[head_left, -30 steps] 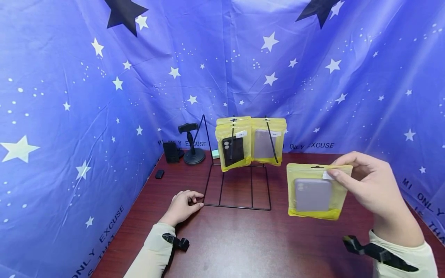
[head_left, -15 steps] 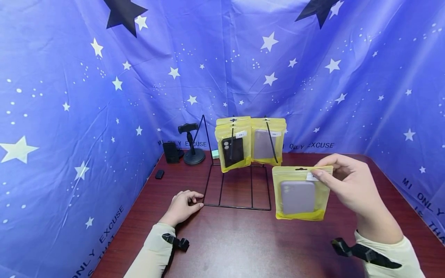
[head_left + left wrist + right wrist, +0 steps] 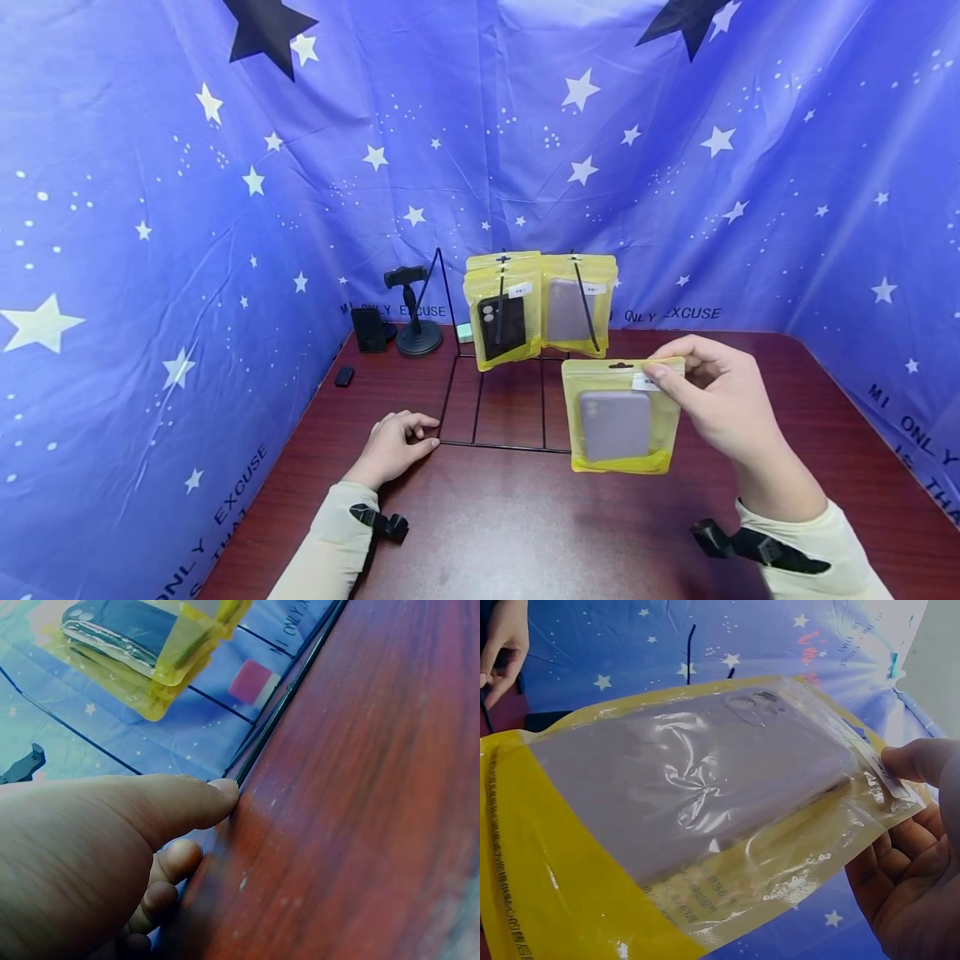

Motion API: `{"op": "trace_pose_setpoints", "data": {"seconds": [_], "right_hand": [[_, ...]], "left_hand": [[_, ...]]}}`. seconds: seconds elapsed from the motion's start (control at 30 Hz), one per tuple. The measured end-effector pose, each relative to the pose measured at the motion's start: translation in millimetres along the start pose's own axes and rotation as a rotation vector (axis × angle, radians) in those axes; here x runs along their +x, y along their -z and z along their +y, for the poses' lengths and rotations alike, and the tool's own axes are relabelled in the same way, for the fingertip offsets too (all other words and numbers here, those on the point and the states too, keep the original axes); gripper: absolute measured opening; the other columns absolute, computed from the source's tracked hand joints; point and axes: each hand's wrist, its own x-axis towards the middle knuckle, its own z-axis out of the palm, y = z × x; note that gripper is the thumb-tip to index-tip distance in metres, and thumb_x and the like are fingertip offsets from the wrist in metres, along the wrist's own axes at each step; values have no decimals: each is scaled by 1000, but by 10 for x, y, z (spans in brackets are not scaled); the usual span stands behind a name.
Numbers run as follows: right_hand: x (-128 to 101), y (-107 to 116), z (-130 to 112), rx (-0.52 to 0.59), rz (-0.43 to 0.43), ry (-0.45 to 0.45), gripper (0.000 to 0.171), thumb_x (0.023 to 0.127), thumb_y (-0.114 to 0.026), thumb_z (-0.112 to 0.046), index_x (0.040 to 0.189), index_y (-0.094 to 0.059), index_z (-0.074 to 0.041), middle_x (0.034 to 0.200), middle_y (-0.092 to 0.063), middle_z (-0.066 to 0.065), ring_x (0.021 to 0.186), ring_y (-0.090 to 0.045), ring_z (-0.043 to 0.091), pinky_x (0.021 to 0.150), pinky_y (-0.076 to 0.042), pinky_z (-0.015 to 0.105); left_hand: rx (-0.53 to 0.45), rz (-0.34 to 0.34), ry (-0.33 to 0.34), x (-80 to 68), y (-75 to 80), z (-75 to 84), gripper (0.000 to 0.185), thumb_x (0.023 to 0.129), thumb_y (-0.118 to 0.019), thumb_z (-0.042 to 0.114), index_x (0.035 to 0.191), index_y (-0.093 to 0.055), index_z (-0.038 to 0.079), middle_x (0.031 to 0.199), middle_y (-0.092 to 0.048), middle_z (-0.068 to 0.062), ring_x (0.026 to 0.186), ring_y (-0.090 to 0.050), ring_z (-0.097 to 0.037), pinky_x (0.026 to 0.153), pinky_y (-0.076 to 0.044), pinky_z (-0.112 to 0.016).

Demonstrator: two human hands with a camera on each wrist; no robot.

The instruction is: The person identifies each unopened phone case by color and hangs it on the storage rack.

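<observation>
My right hand pinches the upper right corner of a clear-and-yellow zip bag, a packaged phone case, between thumb and fingers. Through the plastic the lilac case shows, with a camera cutout and a white label at the top. Just behind it stands a black wire display rack with two hooks. On its left hook hang bagged black phone cases; the right one carries bagged lilac cases. At the rack's front left corner my left hand holds the wire with thumb and fingertips.
Left of the rack stand a black phone stand with a round base and a dark upright device. A small black object lies nearby. A small pale green block sits behind the rack. Star-printed cloth surrounds the table.
My right hand has carried the bagged lilac phone case leftward, so that it now overlaps the rack's front right corner. The left hand has stayed at the rack.
</observation>
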Motion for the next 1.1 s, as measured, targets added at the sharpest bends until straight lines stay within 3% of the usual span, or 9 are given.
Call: {"op": "trace_pose_setpoints", "data": {"seconds": [0.2,0.5,0.8,1.1], "right_hand": [[14,-106,17,28,-1,23,12,89,-72,14,96,-73,4,70,-68,4,59,-57,9,51,-39,28],[76,-170,81,-46,45,-23,7,92,-75,7,95,-74,2,69,-66,2,58,-55,8,50,-39,29],[138,-232,151,9,40,-27,4,93,-75,6,96,-73,3,69,-66,5,58,-55,6,49,-38,27],[196,-281,207,2,94,-84,5,92,-75,6,97,-73,6,69,-68,5,59,-56,8,51,-42,24]], "left_hand": [[1,-1,2,-4,1,0,27,87,-87,30,113,-79,30,83,-57,15,84,-51,-11,88,-35,-42],[1,-4,0,2,5,3,28,87,-87,30,113,-79,29,83,-56,16,82,-50,-11,88,-36,-42],[3,-2,-6,1,5,2,27,87,-87,30,113,-79,29,83,-56,15,82,-51,-10,88,-36,-42],[-7,-8,2,2,3,-2,27,88,-87,31,113,-79,30,83,-56,16,82,-51,-9,90,-35,-43]]}}
